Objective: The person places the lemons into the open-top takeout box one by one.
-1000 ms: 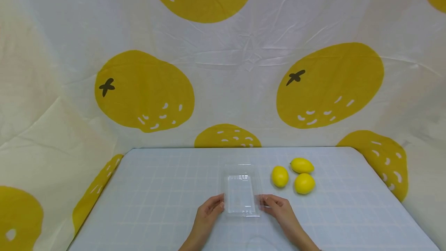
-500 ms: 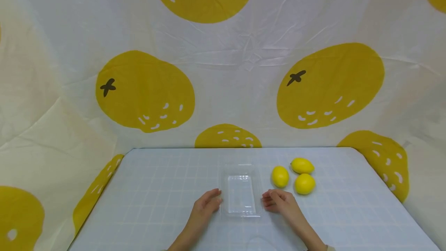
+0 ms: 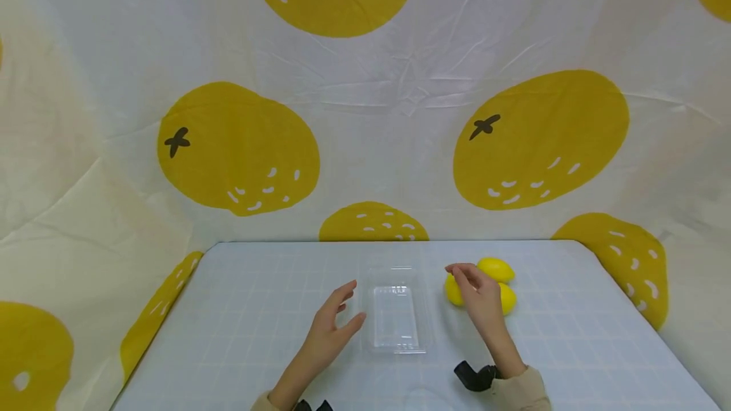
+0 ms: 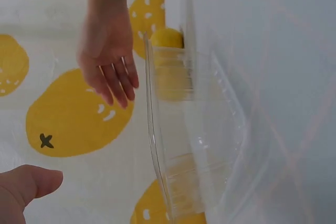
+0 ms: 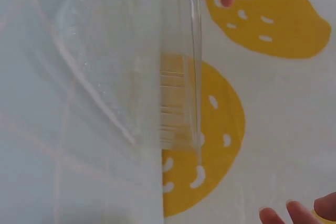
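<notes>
The left hand spreads its thumb wide while the right hand has relaxed fingers.

And looking across all three views, no readable text, label, brand, number or sign anywhere

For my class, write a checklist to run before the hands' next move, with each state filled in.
1. Container rim-up on the table: ok.
2. No lemon inside the container: ok.
3. Left hand empty: ok.
4. Right hand empty: ok.
5. All three lemons fully visible from the head camera: not ok; the right hand partly covers two.
6. Faint clear thing at the near edge identified: cannot tell; only part shows.
</notes>
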`<action>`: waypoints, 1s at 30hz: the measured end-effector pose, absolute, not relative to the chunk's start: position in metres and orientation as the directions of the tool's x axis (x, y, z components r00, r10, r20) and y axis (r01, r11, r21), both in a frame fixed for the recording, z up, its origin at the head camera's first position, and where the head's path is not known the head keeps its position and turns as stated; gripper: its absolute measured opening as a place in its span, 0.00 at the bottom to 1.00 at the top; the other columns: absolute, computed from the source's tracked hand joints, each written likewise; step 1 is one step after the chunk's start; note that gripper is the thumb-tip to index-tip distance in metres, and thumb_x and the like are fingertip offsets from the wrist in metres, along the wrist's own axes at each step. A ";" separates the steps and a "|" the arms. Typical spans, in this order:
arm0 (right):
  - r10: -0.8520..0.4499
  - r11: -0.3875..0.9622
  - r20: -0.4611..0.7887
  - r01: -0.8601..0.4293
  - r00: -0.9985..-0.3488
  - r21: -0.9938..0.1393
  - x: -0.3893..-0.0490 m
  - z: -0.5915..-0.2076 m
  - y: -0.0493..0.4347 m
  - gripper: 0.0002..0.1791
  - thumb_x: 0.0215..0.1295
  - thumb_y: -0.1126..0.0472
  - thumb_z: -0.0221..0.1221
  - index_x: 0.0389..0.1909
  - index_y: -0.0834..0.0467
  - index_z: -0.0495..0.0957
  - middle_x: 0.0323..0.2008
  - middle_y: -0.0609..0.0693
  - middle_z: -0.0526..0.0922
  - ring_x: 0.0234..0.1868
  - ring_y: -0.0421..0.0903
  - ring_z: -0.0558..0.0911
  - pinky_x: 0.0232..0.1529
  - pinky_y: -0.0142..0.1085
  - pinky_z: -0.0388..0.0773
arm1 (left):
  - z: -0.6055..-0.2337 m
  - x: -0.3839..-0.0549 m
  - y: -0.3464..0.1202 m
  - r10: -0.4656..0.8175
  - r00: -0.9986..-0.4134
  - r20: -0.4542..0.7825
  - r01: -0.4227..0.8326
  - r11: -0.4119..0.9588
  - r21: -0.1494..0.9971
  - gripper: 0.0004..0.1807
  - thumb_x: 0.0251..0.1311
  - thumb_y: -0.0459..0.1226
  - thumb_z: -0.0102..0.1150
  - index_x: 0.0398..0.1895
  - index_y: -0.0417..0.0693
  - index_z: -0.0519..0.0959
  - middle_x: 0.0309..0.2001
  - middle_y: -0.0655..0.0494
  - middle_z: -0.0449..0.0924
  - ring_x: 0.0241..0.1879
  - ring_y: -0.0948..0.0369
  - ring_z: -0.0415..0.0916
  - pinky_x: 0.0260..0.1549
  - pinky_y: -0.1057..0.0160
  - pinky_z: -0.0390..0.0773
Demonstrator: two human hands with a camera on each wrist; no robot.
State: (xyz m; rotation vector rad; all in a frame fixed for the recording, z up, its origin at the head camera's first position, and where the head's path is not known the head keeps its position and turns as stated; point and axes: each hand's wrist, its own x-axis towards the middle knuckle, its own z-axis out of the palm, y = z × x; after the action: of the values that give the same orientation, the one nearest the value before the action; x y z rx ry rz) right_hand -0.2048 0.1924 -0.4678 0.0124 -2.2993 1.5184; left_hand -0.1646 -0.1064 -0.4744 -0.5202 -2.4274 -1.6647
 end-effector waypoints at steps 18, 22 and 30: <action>0.092 0.495 0.199 -0.129 -0.976 -0.859 -0.226 -0.508 0.203 0.21 0.72 0.61 0.56 0.63 0.60 0.74 0.71 0.62 0.64 0.73 0.61 0.58 0.71 0.60 0.49 | -0.500 -0.189 -0.104 0.229 -0.945 0.233 0.311 0.407 0.859 0.29 0.66 0.38 0.62 0.66 0.36 0.67 0.46 0.49 0.78 0.43 0.55 0.78 0.42 0.61 0.80; 0.029 0.553 0.234 -0.179 -0.972 -0.814 -0.227 -0.515 0.203 0.21 0.70 0.63 0.57 0.62 0.62 0.74 0.73 0.62 0.58 0.73 0.64 0.54 0.70 0.63 0.46 | -0.505 -0.199 -0.104 0.198 -0.973 0.116 0.170 0.280 0.945 0.26 0.67 0.37 0.59 0.64 0.34 0.68 0.36 0.50 0.80 0.32 0.58 0.78 0.30 0.64 0.80; -0.064 0.595 0.192 -0.192 -0.979 -0.781 -0.225 -0.519 0.198 0.26 0.69 0.63 0.57 0.68 0.60 0.69 0.77 0.61 0.47 0.73 0.67 0.47 0.67 0.69 0.45 | -0.517 -0.211 -0.100 0.208 -0.974 -0.089 -0.089 0.008 0.996 0.15 0.70 0.38 0.56 0.42 0.30 0.74 0.26 0.51 0.79 0.19 0.60 0.75 0.18 0.65 0.78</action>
State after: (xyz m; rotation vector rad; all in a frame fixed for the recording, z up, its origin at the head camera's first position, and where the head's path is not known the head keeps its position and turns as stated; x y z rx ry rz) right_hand -0.2253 0.1985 -0.5189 0.2162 -2.6751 1.3355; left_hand -0.2107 -0.0999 -0.5171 -0.1424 -2.3676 -2.3702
